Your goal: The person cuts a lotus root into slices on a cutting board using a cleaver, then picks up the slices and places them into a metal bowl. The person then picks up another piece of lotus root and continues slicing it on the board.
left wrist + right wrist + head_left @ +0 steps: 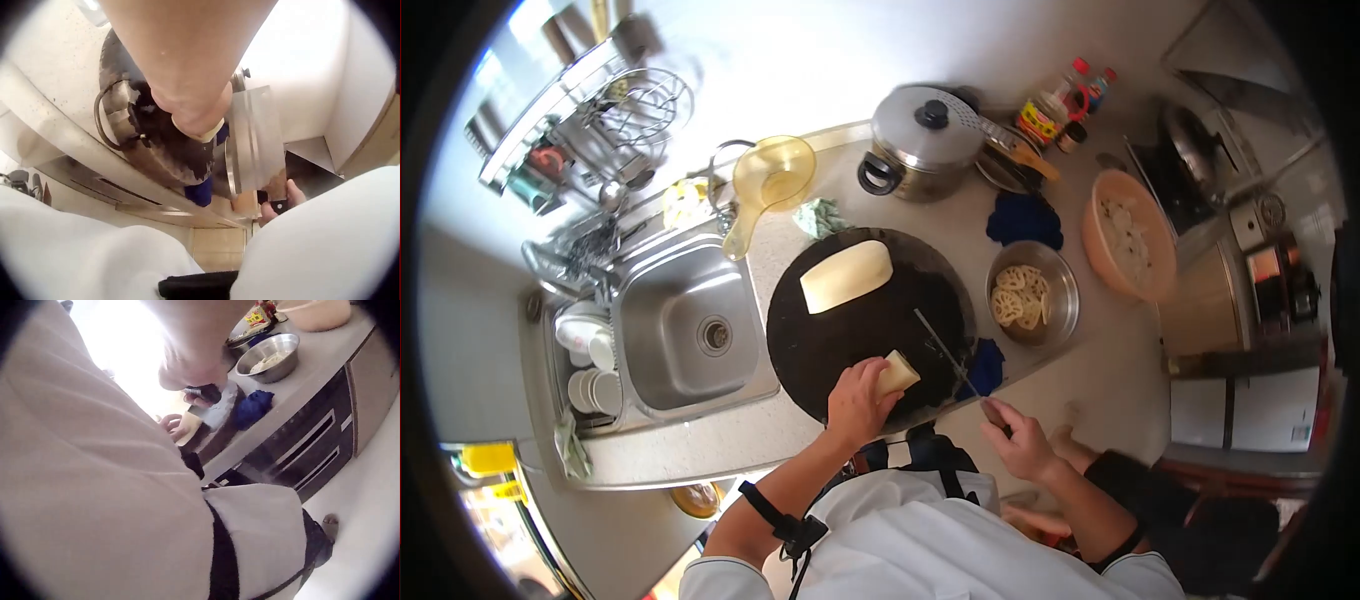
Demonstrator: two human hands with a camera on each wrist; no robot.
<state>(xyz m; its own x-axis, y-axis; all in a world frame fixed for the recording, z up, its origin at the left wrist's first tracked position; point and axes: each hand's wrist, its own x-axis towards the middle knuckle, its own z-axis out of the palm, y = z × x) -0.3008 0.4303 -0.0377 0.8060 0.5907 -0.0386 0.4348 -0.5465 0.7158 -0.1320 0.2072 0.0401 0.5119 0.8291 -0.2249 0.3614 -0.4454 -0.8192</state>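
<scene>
So the short pale chunk [900, 374] is near the front edge of the round black chopping board [840, 345], gripped in the left hand [859, 400]. Right hand [1020, 444] is wrapped round a cleaver's [255, 137] handle, blade just beside the chunk. Longer pale piece [847, 276] lies further back; steel bowl [1058, 270] of holey slices [1018, 300] stands off right.

Brt-lit white wall [800, 50] behind speckled ctr [710, 442], steel sink [670, 345], pale flr [365, 500].
</scene>
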